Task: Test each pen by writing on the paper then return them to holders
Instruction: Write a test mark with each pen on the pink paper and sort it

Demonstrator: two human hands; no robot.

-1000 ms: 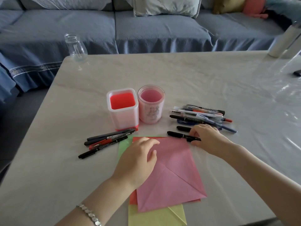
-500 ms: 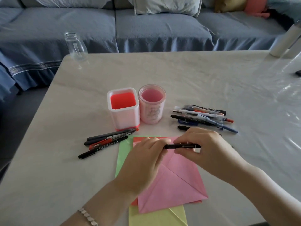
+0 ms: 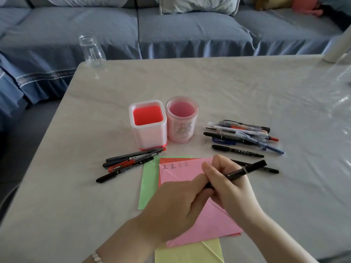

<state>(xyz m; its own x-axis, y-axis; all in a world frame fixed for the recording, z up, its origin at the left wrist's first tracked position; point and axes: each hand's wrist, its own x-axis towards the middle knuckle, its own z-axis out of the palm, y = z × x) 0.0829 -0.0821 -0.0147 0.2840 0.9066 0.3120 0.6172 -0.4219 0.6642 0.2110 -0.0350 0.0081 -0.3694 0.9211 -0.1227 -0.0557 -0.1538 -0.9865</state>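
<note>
Black pen [image 3: 237, 172] swung from level to slanting, tail pointing far-right | right hand [image 3: 230, 188] grips barrel, left hand [image 3: 174, 207] pinches near end, above pink paper [image 3: 214, 224] | square holder [image 3: 148, 137], round holder [image 3: 181, 130]; four pens [image 3: 131, 164] at left.

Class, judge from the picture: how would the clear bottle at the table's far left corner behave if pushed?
The clear bottle looks empty, so probably light and easy to slide. It stands upright at the table corner, so a push might send it off. Glass or plastic is unclear; it may break.
</note>
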